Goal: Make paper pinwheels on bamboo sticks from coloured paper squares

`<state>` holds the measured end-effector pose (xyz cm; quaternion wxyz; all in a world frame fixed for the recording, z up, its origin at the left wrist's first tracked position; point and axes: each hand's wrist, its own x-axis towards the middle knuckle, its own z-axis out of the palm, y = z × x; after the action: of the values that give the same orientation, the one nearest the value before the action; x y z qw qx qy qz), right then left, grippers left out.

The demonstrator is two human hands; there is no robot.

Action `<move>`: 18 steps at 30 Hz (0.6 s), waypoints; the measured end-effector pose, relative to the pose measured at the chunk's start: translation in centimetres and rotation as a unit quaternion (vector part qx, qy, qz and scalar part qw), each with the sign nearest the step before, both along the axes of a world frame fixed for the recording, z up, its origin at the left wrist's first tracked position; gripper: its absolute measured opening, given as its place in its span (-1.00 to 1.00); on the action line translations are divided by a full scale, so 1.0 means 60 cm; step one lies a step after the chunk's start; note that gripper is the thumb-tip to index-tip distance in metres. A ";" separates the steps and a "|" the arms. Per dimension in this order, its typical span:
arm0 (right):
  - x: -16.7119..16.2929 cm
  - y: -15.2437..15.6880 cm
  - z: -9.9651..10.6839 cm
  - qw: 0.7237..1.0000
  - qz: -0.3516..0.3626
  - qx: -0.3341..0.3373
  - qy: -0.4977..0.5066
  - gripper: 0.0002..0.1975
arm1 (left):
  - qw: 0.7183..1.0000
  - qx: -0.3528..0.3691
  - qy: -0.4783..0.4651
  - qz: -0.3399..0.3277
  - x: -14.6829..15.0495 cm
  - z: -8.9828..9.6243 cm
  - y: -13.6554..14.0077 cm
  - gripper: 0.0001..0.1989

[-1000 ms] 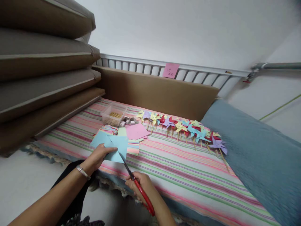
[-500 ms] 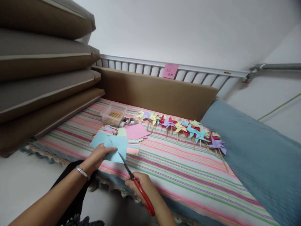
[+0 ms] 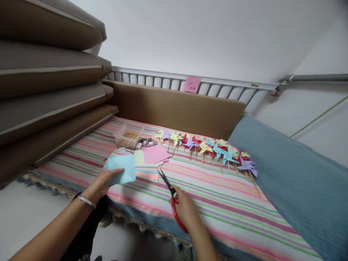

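Observation:
A light blue square of paper is pinched by my left hand, its thumb lying on top; crease or cut lines run across the sheet. My right hand grips a pair of red-handled scissors, blades pointing up and left, apart from the paper. Just beyond the blue paper is a pile of coloured paper sheets, with pink sheets on top. Several paper pinwheels on sticks lie in a row farther right.
A clear plastic box holds thin sticks, with small boxes beside it. The striped cloth covers the bed. Stacked cushions rise at left; a brown panel stands along the back. Blue fabric lies at right.
The scissors have come away from the blue paper and moved right with my right hand. My left hand has shifted the paper slightly left.

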<state>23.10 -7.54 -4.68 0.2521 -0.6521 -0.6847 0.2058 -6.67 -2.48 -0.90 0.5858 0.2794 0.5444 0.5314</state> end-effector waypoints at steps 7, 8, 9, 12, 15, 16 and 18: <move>0.051 0.050 -0.024 0.982 -0.157 0.054 -0.090 -0.53 | 0.998 -0.001 -0.010 -0.063 0.046 0.009 -0.025 -0.63; 0.048 0.050 -0.022 0.983 -0.152 0.057 -0.089 -0.56 | 0.997 0.007 -0.007 -0.078 0.050 0.014 -0.029 -0.63; 0.041 0.047 -0.018 0.985 -0.141 0.064 -0.076 -0.60 | 0.995 0.015 -0.001 -0.096 0.053 0.018 -0.033 -0.64; 0.002 0.029 -0.003 0.989 -0.069 0.068 0.111 -0.65 | 0.988 0.033 0.018 -0.148 0.065 0.022 -0.043 -0.69; -0.050 0.013 0.009 0.900 -0.003 -0.026 0.434 -0.64 | 0.980 0.038 0.029 -0.195 0.083 0.011 -0.048 -0.69; -0.065 0.010 0.010 0.862 0.003 -0.063 0.504 -0.64 | 0.976 0.033 0.034 -0.211 0.090 0.005 -0.049 -0.69; -0.089 0.009 0.010 0.812 0.010 -0.111 0.573 -0.65 | 0.969 0.020 0.044 -0.241 0.104 -0.005 -0.051 -0.69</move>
<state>17.77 -7.02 -4.09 0.5229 -0.4325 -0.3950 0.6192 -0.40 -5.52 -1.21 0.6664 0.4373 0.4757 0.3721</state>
